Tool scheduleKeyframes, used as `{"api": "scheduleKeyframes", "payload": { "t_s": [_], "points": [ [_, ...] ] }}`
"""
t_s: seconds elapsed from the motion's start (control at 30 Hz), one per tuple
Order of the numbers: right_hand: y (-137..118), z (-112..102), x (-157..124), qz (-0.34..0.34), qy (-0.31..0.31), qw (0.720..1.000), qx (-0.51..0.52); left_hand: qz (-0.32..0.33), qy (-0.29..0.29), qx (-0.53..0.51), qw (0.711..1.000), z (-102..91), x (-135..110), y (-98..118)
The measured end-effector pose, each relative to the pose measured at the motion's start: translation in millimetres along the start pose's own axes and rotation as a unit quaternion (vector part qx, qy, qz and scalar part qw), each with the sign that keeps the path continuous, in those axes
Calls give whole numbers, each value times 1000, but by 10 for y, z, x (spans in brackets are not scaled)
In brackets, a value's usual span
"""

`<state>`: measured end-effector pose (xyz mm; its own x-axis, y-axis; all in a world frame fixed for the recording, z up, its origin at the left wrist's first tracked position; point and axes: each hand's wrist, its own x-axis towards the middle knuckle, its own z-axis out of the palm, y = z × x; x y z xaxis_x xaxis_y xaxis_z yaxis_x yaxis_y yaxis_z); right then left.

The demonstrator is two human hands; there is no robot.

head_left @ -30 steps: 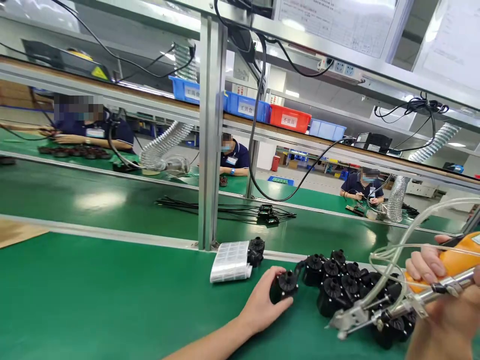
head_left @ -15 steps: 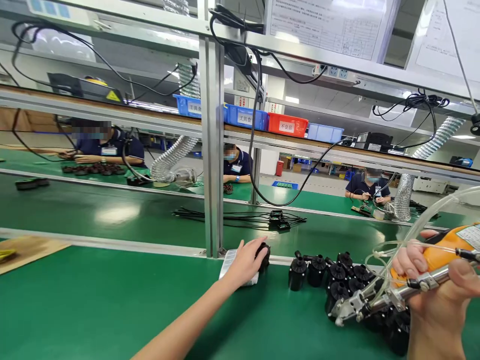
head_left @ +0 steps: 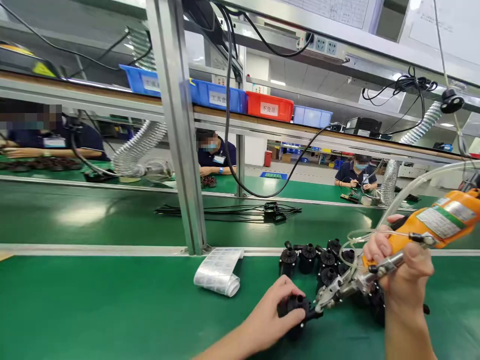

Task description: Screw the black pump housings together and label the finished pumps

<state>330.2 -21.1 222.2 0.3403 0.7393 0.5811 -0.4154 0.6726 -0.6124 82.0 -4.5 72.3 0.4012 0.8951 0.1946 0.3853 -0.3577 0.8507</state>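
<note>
My left hand (head_left: 272,312) is closed around a small black pump part (head_left: 296,306) on the green bench mat (head_left: 93,310). My right hand (head_left: 403,265) grips an orange powered screwdriver (head_left: 435,225) with a metal nose (head_left: 337,291) and clear tubes. The nose tip touches the part held by my left hand. A cluster of several more black pump parts (head_left: 318,257) stands just behind, partly hidden by the tool and my right hand.
A curled strip of white labels (head_left: 217,270) lies left of the parts. An aluminium post (head_left: 180,150) rises from the bench edge. Behind it runs a green conveyor (head_left: 112,215) with black cables (head_left: 240,211). Other people work at the far benches. Coloured bins (head_left: 268,106) sit on a shelf.
My left hand has come back from the far part by the label strip with a black part and set it down close to me. The screwdriver tip has dropped onto that part.
</note>
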Motion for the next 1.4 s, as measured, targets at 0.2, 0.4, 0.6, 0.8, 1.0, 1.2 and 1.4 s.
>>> {"api": "scheduleKeyframes", "payload": {
  "t_s": [0.2,0.4,0.6,0.8,1.0,1.2,1.4],
  "points": [
    [237,55,-46,-10,-18,998,-65,-23,50,-108,993,380,-55,-285],
    [363,91,-79,5,-38,992,-117,-41,24,-137,989,314,-34,-241],
    [437,98,-100,11,-48,988,-144,-41,19,-171,984,307,-18,-114],
    [611,285,-148,12,-45,979,-196,-55,5,-229,972,322,-16,-97],
    [612,365,-182,10,-43,973,-225,-70,1,-266,961,337,-22,-106],
    [605,408,-168,5,-10,974,-228,-49,19,-227,972,348,-35,-138],
    [330,161,-49,-49,39,970,-234,-20,9,-186,982,349,-144,-258]
  ]
}}
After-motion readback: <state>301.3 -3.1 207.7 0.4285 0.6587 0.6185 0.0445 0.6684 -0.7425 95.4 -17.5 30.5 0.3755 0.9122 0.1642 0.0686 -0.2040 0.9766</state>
